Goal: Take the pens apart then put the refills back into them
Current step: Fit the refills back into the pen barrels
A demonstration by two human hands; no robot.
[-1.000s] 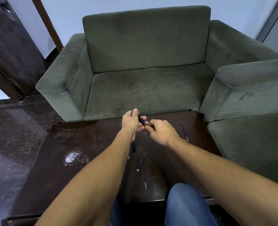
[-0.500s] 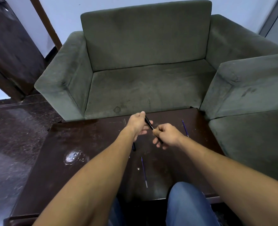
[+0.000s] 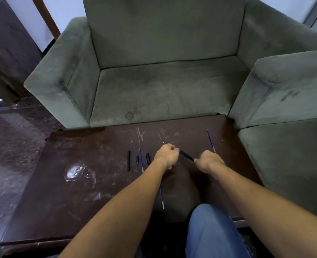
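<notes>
A black pen (image 3: 186,156) spans the gap between my two hands above the dark wooden table (image 3: 90,187). My left hand (image 3: 166,155) is closed on its far end and my right hand (image 3: 209,161) on its near end. Left of my left hand lie a long black pen barrel (image 3: 129,160), a short blue-tipped piece (image 3: 137,158) and a short black piece (image 3: 147,158). One blue refill (image 3: 140,158) lies among them, a second blue refill (image 3: 162,197) beside my left forearm, a third blue refill (image 3: 210,140) at the far right of the table.
A grey-green armchair (image 3: 154,75) stands against the table's far edge, and a second sofa (image 3: 288,108) borders its right side. A whitish smear (image 3: 75,173) marks the table's left part. My knee in blue jeans (image 3: 213,231) is at the near edge.
My head has tilted down, and the loose parts left of my hands are now in view. Both hands sit lower over the table, a little further apart along the pen.
</notes>
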